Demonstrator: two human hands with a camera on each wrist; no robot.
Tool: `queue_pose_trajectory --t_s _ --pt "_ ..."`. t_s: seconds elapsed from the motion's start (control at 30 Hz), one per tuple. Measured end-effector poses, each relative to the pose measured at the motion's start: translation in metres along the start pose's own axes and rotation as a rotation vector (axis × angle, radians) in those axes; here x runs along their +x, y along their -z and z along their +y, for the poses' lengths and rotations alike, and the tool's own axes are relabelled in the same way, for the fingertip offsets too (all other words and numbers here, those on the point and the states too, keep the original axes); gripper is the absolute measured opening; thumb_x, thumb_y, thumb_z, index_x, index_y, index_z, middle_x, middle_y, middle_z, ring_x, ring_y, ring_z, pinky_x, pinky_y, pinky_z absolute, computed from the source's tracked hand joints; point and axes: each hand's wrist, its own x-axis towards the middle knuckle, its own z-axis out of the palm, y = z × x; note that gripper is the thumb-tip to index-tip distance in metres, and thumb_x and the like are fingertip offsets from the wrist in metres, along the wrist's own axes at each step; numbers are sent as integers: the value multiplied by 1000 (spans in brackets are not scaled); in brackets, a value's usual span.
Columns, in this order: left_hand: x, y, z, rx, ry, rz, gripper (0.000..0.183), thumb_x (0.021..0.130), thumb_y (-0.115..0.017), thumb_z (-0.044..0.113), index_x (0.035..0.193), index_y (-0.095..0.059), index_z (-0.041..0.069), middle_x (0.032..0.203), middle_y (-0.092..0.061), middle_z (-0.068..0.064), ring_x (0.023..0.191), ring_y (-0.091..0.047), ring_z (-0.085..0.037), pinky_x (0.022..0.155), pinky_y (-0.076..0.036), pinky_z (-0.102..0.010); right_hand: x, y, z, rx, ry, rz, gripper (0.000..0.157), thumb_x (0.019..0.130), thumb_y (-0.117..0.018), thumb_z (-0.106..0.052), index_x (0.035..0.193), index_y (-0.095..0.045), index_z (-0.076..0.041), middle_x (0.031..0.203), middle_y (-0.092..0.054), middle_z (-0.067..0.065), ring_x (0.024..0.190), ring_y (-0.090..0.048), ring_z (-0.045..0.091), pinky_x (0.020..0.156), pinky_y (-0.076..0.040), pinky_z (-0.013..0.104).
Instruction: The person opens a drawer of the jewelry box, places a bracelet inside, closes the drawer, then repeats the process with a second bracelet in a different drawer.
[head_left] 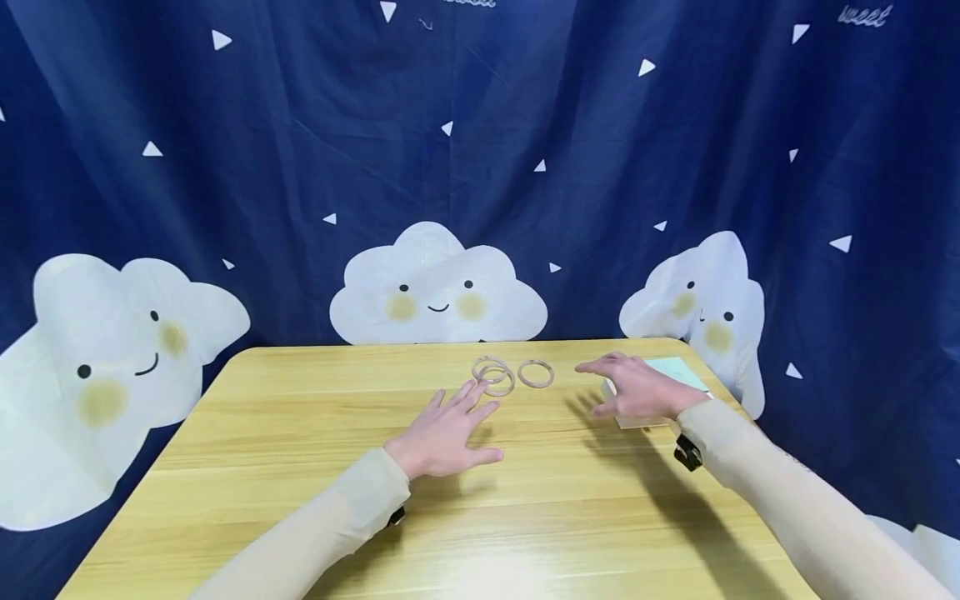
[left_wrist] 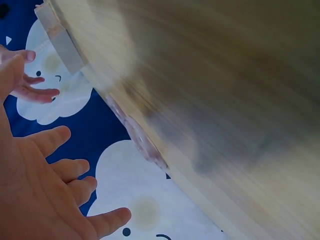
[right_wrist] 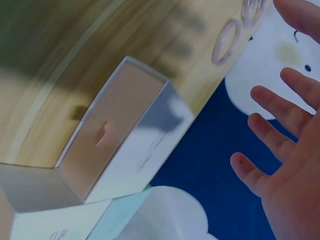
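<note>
Bangles (head_left: 493, 382), three pinkish ones, lie near the far edge of the table (head_left: 225, 467), two overlapping and one just beside; my left hand (head_left: 446, 433) is up in the air near the pair, fingers spread apart; my right hand (head_left: 637, 390) hangs by a white box (right_wrist: 140, 155) with its tan inside showing, fingers apart there too, kinda loose.

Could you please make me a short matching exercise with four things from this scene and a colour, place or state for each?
Things:
1. Rings
2. Box
3. Curtain
4. Table

Descriptions:
A. Mostly dark blue
B. Yellowish, with a wood-grain surface
C. Two overlapping, one apart
D. Open, toward the right in the head view

Right pairs: 1-C, 2-D, 3-A, 4-B
</note>
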Motion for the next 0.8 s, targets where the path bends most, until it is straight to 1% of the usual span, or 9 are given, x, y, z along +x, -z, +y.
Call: queue_pose_trajectory --t_s 0.07,0.2,0.3,0.43,0.67,0.8 --pt "-1 0 -1 -6 1 2 83 94 -45 72 159 -33 22 170 -5 -6 157 -8 -29 121 -14 -64 -1 0 5 11 -7 -6 80 79 -82 -50 149 -51 -24 147 -55 7 140 -42 34 112 -32 64" --pt "-3 0 -2 -16 8 0 83 94 -46 71 159 -33 22 170 -6 -6 157 -7 -29 122 -12 -63 -2 -1 14 8 -15 -1 77 79 -84 -39 146 -53 -20 147 -56 9 137 -44 37 109 -35 65" --pt "-4 -1 -3 -18 14 5 82 94 -47 71 159 -34 23 170 -7 -6 157 -5 -28 122 -11 -63 -1 -1 20 -1 -25 9 74 78 -84 -33 144 -56 -18 145 -57 9 136 -45 38 107 -34 67" --pt "-6 -1 -5 -12 25 14 82 93 -48 71 158 -35 24 170 -6 -6 157 -3 -28 122 -10 -64 -2 -2 29 -24 -48 -2 74 77 -83 -33 144 -56 -17 146 -57 10 137 -45 39 107 -31 69" --pt "-9 -1 -6 -15 25 20 81 93 -49 71 158 -36 24 170 -6 -7 157 -4 -30 121 -11 -65 -6 -5 45 -40 -81 -45 78 75 -84 -37 144 -56 -14 146 -55 14 138 -43 43 104 -34 71" --pt "-11 -1 -7 -22 32 22 81 93 -50 70 158 -36 24 170 -8 -8 157 -5 -29 121 -11 -64 -7 -4 51 -39 -101 -68 80 75 -84 -39 146 -54 -15 148 -53 16 139 -40 45 103 -33 74"
